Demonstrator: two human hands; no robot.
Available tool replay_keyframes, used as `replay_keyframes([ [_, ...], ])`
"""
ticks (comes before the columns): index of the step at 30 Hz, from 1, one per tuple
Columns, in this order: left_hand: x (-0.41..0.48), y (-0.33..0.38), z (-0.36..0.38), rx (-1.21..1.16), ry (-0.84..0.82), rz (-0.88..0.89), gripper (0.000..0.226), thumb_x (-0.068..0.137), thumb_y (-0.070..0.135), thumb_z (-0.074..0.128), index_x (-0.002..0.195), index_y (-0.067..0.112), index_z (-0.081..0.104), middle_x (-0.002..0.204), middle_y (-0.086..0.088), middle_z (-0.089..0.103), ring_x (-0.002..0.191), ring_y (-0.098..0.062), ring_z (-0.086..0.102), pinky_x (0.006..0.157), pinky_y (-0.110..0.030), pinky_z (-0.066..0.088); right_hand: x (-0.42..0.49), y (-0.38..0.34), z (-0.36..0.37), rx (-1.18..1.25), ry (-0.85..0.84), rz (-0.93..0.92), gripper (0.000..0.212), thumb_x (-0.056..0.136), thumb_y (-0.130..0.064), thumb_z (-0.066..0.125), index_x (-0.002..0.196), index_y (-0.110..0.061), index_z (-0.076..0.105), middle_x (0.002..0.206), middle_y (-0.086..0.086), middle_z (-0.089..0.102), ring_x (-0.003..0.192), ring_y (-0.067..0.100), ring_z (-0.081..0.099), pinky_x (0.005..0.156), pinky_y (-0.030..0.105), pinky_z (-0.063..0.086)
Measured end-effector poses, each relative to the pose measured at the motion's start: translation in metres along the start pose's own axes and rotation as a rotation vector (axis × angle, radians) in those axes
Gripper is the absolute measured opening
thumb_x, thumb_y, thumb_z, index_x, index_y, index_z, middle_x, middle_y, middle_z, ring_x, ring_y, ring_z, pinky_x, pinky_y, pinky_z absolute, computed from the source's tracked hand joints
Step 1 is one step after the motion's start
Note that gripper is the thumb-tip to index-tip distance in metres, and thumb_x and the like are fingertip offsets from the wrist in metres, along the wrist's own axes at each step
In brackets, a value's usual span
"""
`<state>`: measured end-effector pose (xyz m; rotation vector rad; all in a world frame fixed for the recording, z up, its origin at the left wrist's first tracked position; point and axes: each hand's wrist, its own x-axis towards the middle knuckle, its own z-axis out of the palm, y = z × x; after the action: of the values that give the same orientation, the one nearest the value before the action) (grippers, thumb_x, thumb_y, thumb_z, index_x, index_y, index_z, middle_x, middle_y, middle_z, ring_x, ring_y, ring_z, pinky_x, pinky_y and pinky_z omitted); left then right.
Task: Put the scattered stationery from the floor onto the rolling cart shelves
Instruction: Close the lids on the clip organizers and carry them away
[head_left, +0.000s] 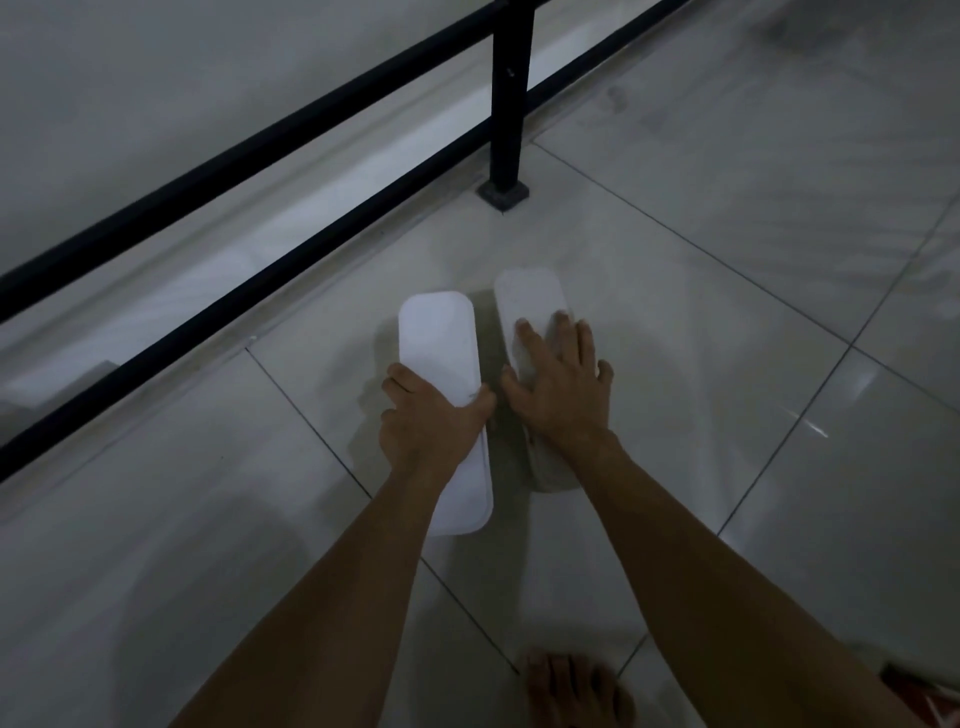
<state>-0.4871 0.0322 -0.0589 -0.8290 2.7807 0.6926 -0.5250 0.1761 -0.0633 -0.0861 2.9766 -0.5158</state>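
Bare foot (576, 691) nearest; left hand (426, 421) clasps white case (441, 343), right hand (563, 389) flat.

Glossy pale tiled floor (701, 322) with thin dark grout lines, two long white rounded trays side by side on it, left tray (441, 343) just beside right tray (527, 301), black railing post (506, 104) bolted down behind, bare foot (571, 691) near the bottom edge

Bare forearms, bare hands (434, 421), one bare foot (576, 691).
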Motion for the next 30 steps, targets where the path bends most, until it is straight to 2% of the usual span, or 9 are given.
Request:
replay_keyframes([
  [3, 0.005, 0.0, -0.004, 0.114, 0.001, 0.059, 0.128, 0.068, 0.081, 0.058, 0.15, 0.0, 0.002, 0.157, -0.022, 0.012, 0.142, -0.043, 0.021, 0.109, -0.057, 0.028, -0.009, -0.001, 0.001, -0.057, 0.127, 0.01, 0.063, 0.078, -0.064, 0.049, 0.131, -0.031, 0.048, 0.145, 0.016, 0.039, 0.131, 0.04, 0.035, 0.095, 0.056, 0.038],
  [5, 0.013, -0.003, -0.002, 0.248, 0.051, 0.268, 0.119, 0.074, 0.082, 0.045, 0.154, 0.011, -0.009, 0.161, -0.018, -0.013, 0.149, -0.039, -0.005, 0.115, -0.063, 0.003, -0.013, -0.001, 0.002, -0.078, 0.196, 0.013, 0.056, 0.074, -0.063, 0.049, 0.117, -0.027, 0.053, 0.128, 0.016, 0.049, 0.118, 0.039, 0.044, 0.089, 0.053, 0.042],
  [7, 0.021, -0.006, 0.002, 0.356, 0.064, 0.508, 0.101, 0.075, 0.08, 0.025, 0.154, 0.029, -0.011, 0.162, -0.012, -0.019, 0.148, -0.037, -0.014, 0.113, -0.066, -0.004, -0.019, 0.004, 0.004, -0.071, 0.214, 0.011, 0.054, 0.074, -0.063, 0.046, 0.114, -0.027, 0.052, 0.124, 0.015, 0.049, 0.116, 0.038, 0.045, 0.089, 0.054, 0.043],
  [10, 0.028, -0.009, 0.009, 0.378, 0.022, 0.612, 0.078, 0.084, 0.067, 0.013, 0.155, 0.035, 0.007, 0.164, -0.007, -0.009, 0.15, -0.035, -0.009, 0.113, -0.067, 0.011, -0.027, 0.012, 0.007, -0.075, 0.139, 0.015, 0.063, 0.079, -0.067, 0.039, 0.13, -0.031, 0.043, 0.145, 0.016, 0.035, 0.134, 0.039, 0.031, 0.101, 0.058, 0.036],
  [14, 0.029, -0.008, 0.009, 0.347, 0.043, 0.61, 0.065, 0.094, 0.054, 0.013, 0.155, 0.032, 0.017, 0.165, -0.006, 0.001, 0.151, -0.032, -0.002, 0.115, -0.062, 0.008, -0.027, 0.012, 0.004, -0.059, 0.055, 0.001, 0.066, 0.09, -0.067, 0.025, 0.15, -0.043, 0.015, 0.163, 0.013, -0.001, 0.148, 0.037, 0.009, 0.11, 0.059, 0.023],
  [17, 0.032, -0.004, 0.006, 0.388, 0.05, 0.609, 0.068, 0.095, 0.048, 0.013, 0.156, 0.02, 0.017, 0.163, -0.011, 0.012, 0.149, -0.037, 0.009, 0.117, -0.058, 0.005, -0.025, 0.011, 0.005, -0.069, 0.063, 0.01, 0.059, 0.094, -0.06, 0.029, 0.15, -0.044, 0.019, 0.162, 0.014, 0.003, 0.147, 0.038, 0.01, 0.111, 0.06, 0.022],
  [22, 0.055, 0.01, -0.007, 0.434, 0.083, 0.634, 0.068, 0.094, 0.044, 0.018, 0.148, 0.006, 0.034, 0.147, -0.022, 0.039, 0.127, -0.043, 0.042, 0.109, -0.057, 0.031, 0.003, 0.003, 0.001, -0.079, 0.104, -0.029, 0.054, 0.089, -0.058, 0.028, 0.135, -0.034, 0.042, 0.154, 0.024, 0.025, 0.145, 0.039, 0.019, 0.115, 0.063, 0.011],
  [26, 0.06, 0.01, 0.005, 0.414, 0.093, 0.629, 0.069, 0.095, 0.047, 0.014, 0.156, 0.014, 0.006, 0.162, -0.02, 0.004, 0.148, -0.041, 0.005, 0.119, -0.058, 0.006, 0.01, 0.004, 0.004, -0.1, -0.008, -0.057, 0.07, 0.087, -0.066, 0.011, 0.152, -0.044, -0.003, 0.163, 0.009, -0.013, 0.15, 0.033, -0.008, 0.113, 0.063, 0.009],
  [30, 0.065, 0.01, 0.006, 0.419, 0.065, 0.605, 0.071, 0.092, 0.052, 0.004, 0.156, 0.024, -0.004, 0.164, -0.009, -0.009, 0.15, -0.033, -0.009, 0.118, -0.059, 0.001, 0.015, 0.002, 0.003, -0.118, -0.031, -0.042, 0.069, 0.089, -0.067, 0.016, 0.151, -0.044, -0.005, 0.163, 0.006, -0.01, 0.149, 0.035, -0.005, 0.111, 0.065, 0.017],
])
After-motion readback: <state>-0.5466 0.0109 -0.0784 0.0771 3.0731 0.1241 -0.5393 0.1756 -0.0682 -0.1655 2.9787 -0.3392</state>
